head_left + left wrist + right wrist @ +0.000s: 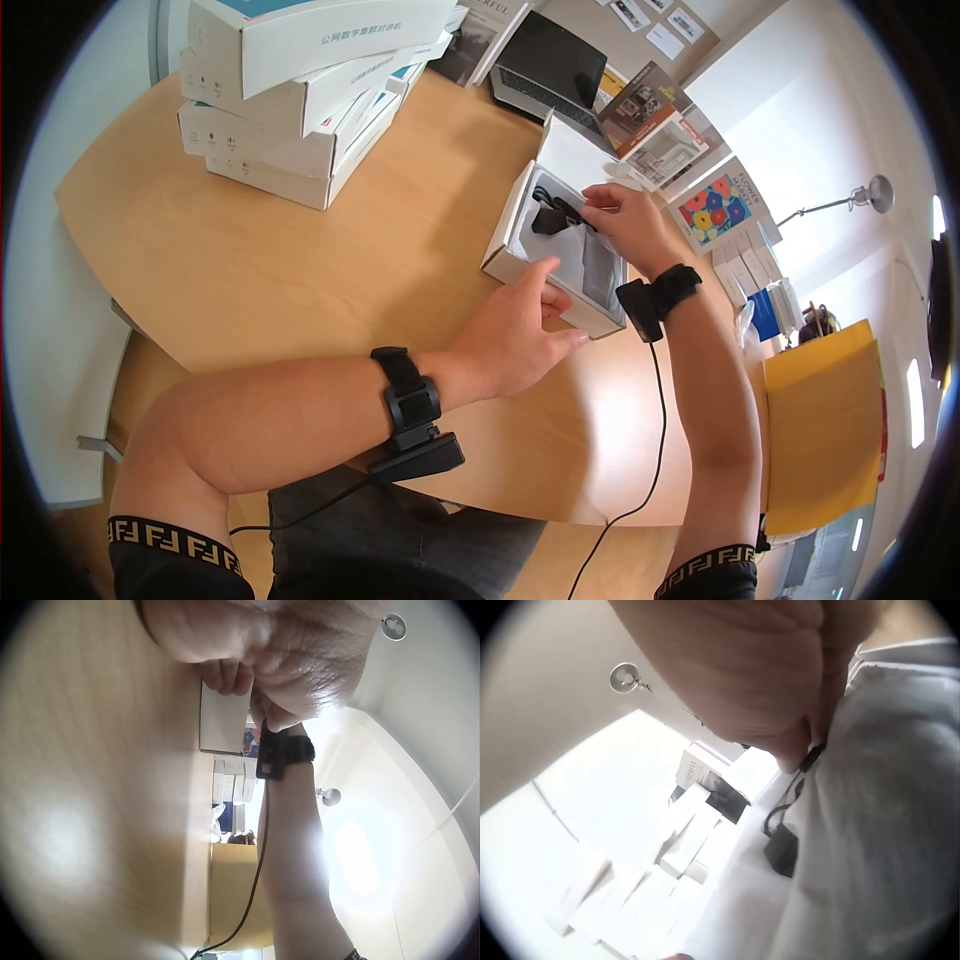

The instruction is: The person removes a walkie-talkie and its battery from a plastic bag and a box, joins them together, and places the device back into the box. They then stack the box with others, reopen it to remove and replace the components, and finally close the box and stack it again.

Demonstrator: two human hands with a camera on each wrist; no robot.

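Observation:
An opened white box [505,240] stands on the table with its lid [570,150] folded back. Inside lie a black cable [565,207], a black plug-like block [782,851], white wrapping [568,250] and a greyish wrapped item [600,268]. My right hand [635,230] reaches over the far right rim, its fingertips pinching the black cable [810,759]. At the box's near left corner is my left hand [510,335], index finger and thumb spread apart. The other fingers [225,675] bend loosely against the box side [225,724].
Several white printed boxes [300,110] form a stack at the far left. A laptop [550,70] stands at the back, beside upright books [660,140]. Along the right are small white boxes [745,265] and a yellow folder [825,430]. A thin camera cable [655,440] trails below the right wrist.

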